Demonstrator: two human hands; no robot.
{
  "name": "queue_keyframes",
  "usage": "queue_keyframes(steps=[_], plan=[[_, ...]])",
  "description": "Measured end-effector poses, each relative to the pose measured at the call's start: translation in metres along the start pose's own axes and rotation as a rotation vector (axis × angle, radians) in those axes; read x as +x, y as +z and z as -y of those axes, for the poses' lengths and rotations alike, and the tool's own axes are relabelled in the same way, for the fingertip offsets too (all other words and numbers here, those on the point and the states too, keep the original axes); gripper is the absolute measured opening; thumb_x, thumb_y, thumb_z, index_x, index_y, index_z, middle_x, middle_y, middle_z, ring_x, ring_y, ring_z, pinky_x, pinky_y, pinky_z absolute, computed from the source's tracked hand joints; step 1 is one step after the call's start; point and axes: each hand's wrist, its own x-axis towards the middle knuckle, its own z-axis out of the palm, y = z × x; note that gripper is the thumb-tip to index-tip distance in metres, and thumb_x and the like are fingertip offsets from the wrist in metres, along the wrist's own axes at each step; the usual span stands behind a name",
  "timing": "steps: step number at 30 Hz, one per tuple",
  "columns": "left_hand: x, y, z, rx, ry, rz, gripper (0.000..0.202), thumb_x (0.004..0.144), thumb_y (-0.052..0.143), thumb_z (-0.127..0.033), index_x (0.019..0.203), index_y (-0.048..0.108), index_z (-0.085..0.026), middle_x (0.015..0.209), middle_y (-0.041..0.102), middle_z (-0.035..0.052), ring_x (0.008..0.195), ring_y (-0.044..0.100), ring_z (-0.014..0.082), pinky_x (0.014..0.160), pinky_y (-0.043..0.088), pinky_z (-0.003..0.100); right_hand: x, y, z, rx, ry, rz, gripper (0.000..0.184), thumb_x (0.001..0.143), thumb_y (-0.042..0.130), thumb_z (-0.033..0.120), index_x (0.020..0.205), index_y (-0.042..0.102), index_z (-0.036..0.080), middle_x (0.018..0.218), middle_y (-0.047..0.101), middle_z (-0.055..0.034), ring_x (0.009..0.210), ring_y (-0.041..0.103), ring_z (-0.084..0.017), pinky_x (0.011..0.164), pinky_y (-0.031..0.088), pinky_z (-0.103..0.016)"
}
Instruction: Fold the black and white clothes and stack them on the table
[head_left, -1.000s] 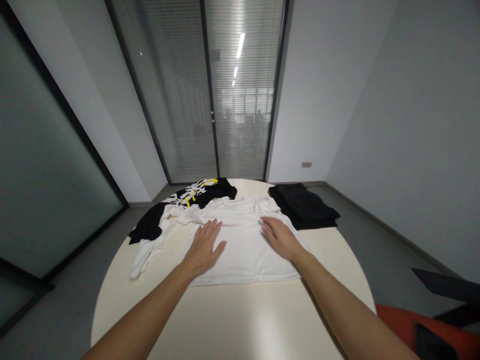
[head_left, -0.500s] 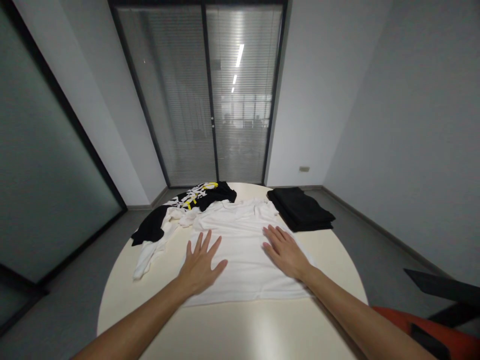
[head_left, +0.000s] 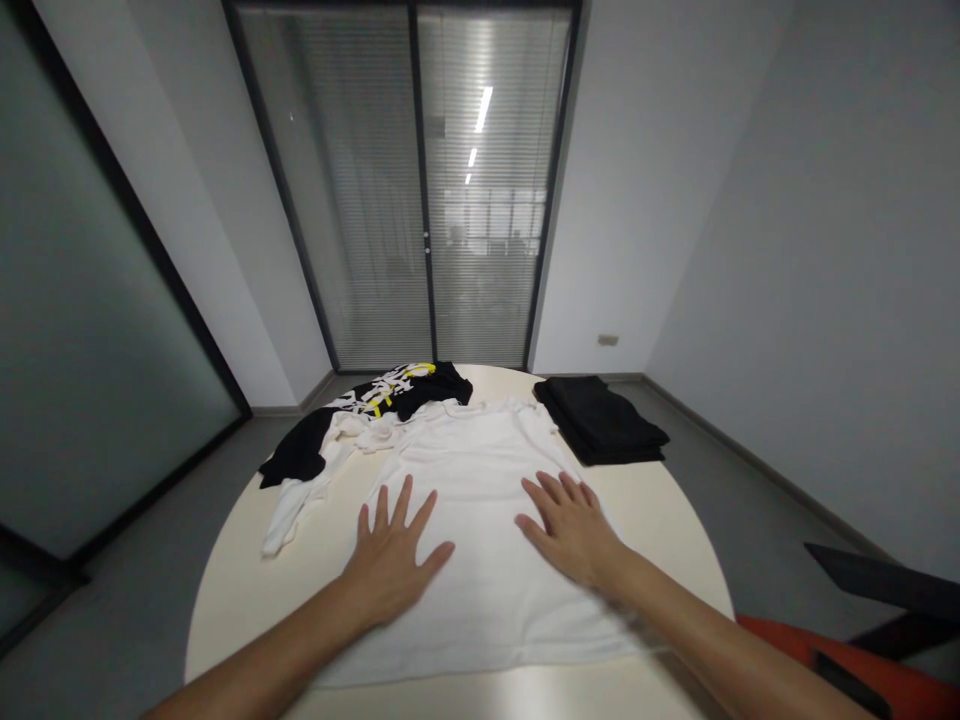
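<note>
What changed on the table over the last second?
The left hand and right hand slid flat toward the person over the white fabric T-shirt, and its near hem came closer too. Nothing was gripped. The black printed garment and the folded black clothes stack stayed put on the round cream table.

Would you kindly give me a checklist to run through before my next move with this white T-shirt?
1. Left hand flat, fingers spread, on the white T-shirt: ok.
2. Right hand flat on the same shirt: ok.
3. Cloth between the hands smooth: ok.
4. Near hem on the round table: ok.
5. Crumpled white cloth at the shirt's left separate from it: cannot tell.
6. Folded black garment clear of both hands: ok.
</note>
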Motion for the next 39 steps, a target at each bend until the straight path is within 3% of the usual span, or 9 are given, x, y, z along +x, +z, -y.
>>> queue_keyframes(steps=[3, 7, 9, 12, 16, 20, 25, 33, 39], plan=[[0.039, -0.008, -0.011, -0.007, -0.029, -0.080, 0.071, 0.095, 0.033, -0.070, 0.157, 0.033, -0.034, 0.168, 0.008, 0.0077, 0.151, 0.007, 0.0452, 0.116, 0.017, 0.068, 0.030, -0.012, 0.005, 0.010, 0.016, -0.067, 0.047, 0.102, 0.037, 0.052, 0.130, 0.063, 0.025, 0.132, 0.064, -0.0115, 0.123, 0.054, -0.031, 0.102, 0.040, -0.047], [0.105, -0.014, -0.021, -0.049, -0.119, -0.202, 0.067, 0.098, 0.035, -0.063, 0.153, 0.041, -0.025, 0.165, 0.022, 0.0145, 0.149, 0.024, 0.0435, 0.114, 0.027, 0.064, 0.086, -0.019, 0.009, 0.013, 0.076, -0.116, 0.044, 0.104, 0.036, 0.048, 0.123, 0.065, 0.020, 0.123, 0.067, -0.0128, 0.113, 0.059, -0.028, 0.093, 0.042, -0.038], [0.129, -0.010, -0.019, -0.028, -0.119, -0.359, 0.060, 0.100, 0.038, -0.053, 0.148, 0.048, -0.018, 0.161, 0.032, 0.0193, 0.145, 0.034, 0.0404, 0.115, 0.029, 0.060, 0.109, -0.017, 0.007, 0.011, 0.117, -0.132, 0.044, 0.105, 0.033, 0.045, 0.120, 0.065, 0.018, 0.117, 0.068, -0.0135, 0.107, 0.062, -0.026, 0.089, 0.042, -0.036], [0.145, -0.002, -0.008, -0.020, -0.097, -0.579, 0.044, 0.101, 0.041, -0.040, 0.132, 0.060, -0.015, 0.147, 0.051, 0.0188, 0.134, 0.048, 0.0352, 0.116, 0.028, 0.058, 0.126, -0.004, 0.000, 0.043, 0.148, -0.152, 0.043, 0.106, 0.031, 0.042, 0.112, 0.066, 0.018, 0.112, 0.069, -0.0123, 0.103, 0.063, -0.023, 0.083, 0.042, -0.032], [0.145, 0.002, 0.009, -0.059, -0.026, -0.709, 0.029, 0.098, 0.045, -0.029, 0.118, 0.063, -0.018, 0.128, 0.064, 0.0134, 0.122, 0.055, 0.0297, 0.117, 0.027, 0.054, 0.126, 0.014, -0.012, 0.102, 0.110, -0.226, 0.043, 0.107, 0.028, 0.037, 0.101, 0.066, 0.019, 0.104, 0.071, -0.0097, 0.102, 0.062, -0.021, 0.083, 0.040, -0.029], [0.141, 0.001, 0.010, -0.062, 0.058, -0.723, 0.027, 0.099, 0.044, -0.026, 0.118, 0.061, -0.018, 0.130, 0.062, 0.0125, 0.125, 0.052, 0.0282, 0.118, 0.026, 0.052, 0.119, 0.018, -0.019, 0.149, 0.086, -0.321, 0.041, 0.107, 0.027, 0.036, 0.105, 0.065, 0.020, 0.101, 0.072, -0.0078, 0.097, 0.063, -0.020, 0.085, 0.039, -0.029], [0.131, 0.001, 0.003, -0.003, 0.098, -0.644, 0.032, 0.101, 0.040, -0.030, 0.122, 0.061, -0.018, 0.143, 0.055, 0.0133, 0.137, 0.043, 0.0294, 0.120, 0.022, 0.053, 0.110, 0.014, -0.019, 0.197, 0.066, -0.362, 0.042, 0.107, 0.026, 0.035, 0.114, 0.064, 0.018, 0.108, 0.072, -0.0096, 0.103, 0.063, -0.021, 0.092, 0.040, -0.029], [0.105, -0.002, 0.001, -0.002, 0.054, -0.513, 0.041, 0.103, 0.034, -0.034, 0.133, 0.057, -0.019, 0.155, 0.044, 0.0112, 0.147, 0.031, 0.0281, 0.123, 0.020, 0.052, 0.085, 0.013, -0.016, 0.209, 0.074, -0.272, 0.046, 0.106, 0.024, 0.035, 0.127, 0.061, 0.018, 0.128, 0.068, -0.0094, 0.119, 0.058, -0.022, 0.103, 0.039, -0.032], [0.082, 0.004, 0.003, 0.035, 0.077, -0.466, 0.047, 0.102, 0.036, -0.038, 0.142, 0.051, -0.018, 0.158, 0.040, 0.0114, 0.150, 0.027, 0.0286, 0.124, 0.017, 0.051, 0.067, 0.023, -0.014, 0.163, 0.036, -0.192, 0.051, 0.105, 0.028, 0.040, 0.146, 0.050, 0.019, 0.151, 0.050, -0.0104, 0.139, 0.043, -0.023, 0.114, 0.032, -0.039]])
